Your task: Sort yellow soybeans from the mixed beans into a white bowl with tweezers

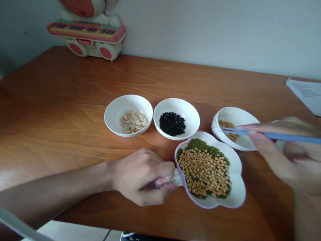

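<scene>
My left hand (145, 178) is closed around the short handle of a flower-shaped white dish (236, 170) with a lilac rim. Tan soybeans (204, 169) lie in the dish over small green mung beans (197, 144). My right hand (301, 153), smeared by motion, grips blue chopsticks (288, 136). Their tips reach over a white bowl (246, 116) at the right that holds small golden-brown pieces (227, 125); whether the tips pinch anything I cannot tell. Left of it, a white bowl (189, 112) holds black beans (172, 123), and another bowl (114, 111) holds pale flat seeds (134, 121).
A toy piano (87, 29) with an animal figure stands against the wall at the back left. A white sheet (315, 93) lies at the right edge of the wooden table (65, 125). A grey curved bar (29, 231) crosses the lower left corner.
</scene>
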Demonstrator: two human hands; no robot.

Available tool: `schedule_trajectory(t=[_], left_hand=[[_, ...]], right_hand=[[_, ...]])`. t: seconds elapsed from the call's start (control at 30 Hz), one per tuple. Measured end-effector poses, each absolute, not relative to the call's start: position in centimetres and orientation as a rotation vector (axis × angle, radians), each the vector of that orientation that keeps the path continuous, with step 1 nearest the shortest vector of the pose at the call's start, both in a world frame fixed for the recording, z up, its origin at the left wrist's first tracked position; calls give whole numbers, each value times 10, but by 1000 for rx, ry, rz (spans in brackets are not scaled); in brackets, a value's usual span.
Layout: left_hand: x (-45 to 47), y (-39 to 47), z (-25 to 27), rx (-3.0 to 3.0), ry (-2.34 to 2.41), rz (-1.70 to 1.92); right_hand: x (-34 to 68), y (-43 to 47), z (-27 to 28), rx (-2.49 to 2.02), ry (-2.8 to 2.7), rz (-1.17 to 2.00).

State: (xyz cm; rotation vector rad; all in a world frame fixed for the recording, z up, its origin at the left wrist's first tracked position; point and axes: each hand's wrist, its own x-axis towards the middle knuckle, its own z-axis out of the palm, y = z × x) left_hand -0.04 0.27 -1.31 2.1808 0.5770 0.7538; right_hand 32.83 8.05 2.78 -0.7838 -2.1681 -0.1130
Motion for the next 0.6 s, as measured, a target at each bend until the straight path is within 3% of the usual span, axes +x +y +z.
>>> schedule_trajectory(t=[0.2, 0.6], left_hand=[[-1, 2, -14, 2173, 579, 744], [-2, 2, -13, 2173, 576, 747]], right_hand=[[277, 58, 21, -524, -2363, 315], [269, 57, 18, -566, -2390, 301]])
